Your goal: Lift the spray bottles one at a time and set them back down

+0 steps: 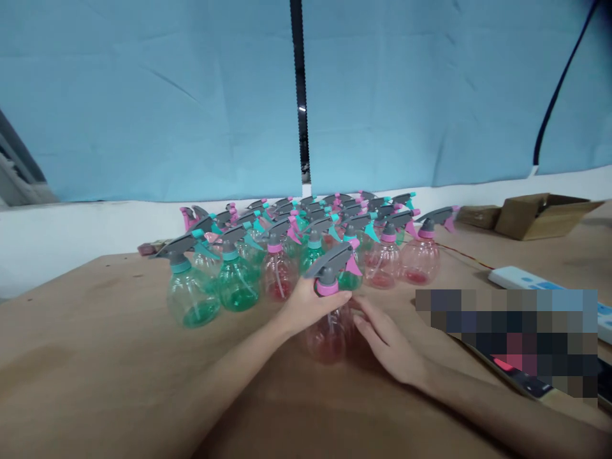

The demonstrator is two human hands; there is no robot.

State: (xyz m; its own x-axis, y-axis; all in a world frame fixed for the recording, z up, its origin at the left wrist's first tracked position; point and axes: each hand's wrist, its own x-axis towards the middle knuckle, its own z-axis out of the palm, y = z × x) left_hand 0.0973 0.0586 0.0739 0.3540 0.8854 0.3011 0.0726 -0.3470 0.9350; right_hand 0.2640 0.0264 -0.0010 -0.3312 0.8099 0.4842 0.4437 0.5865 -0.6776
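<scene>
A clear pink spray bottle (329,344) with a grey and pink trigger head stands upright nearest to me. My left hand (313,305) is closed around its upper part, just under the pink collar, with the thumb across the front. To the right of that bottle is my right hand (389,344), its fingers stretched out towards the bottle's side; whether the fingertips touch it I cannot tell. Just beyond my hands stand a green spray bottle (239,284) and a pink one (278,274), both with a little coloured tint at the base.
Several more spray bottles crowd together behind, including a green one (192,299) at the left and a pink one (419,261) at the right. An open cardboard box (540,217), a white power strip (530,280) and a partly blurred-out phone-like device (530,379) lie on the wooden table (95,357).
</scene>
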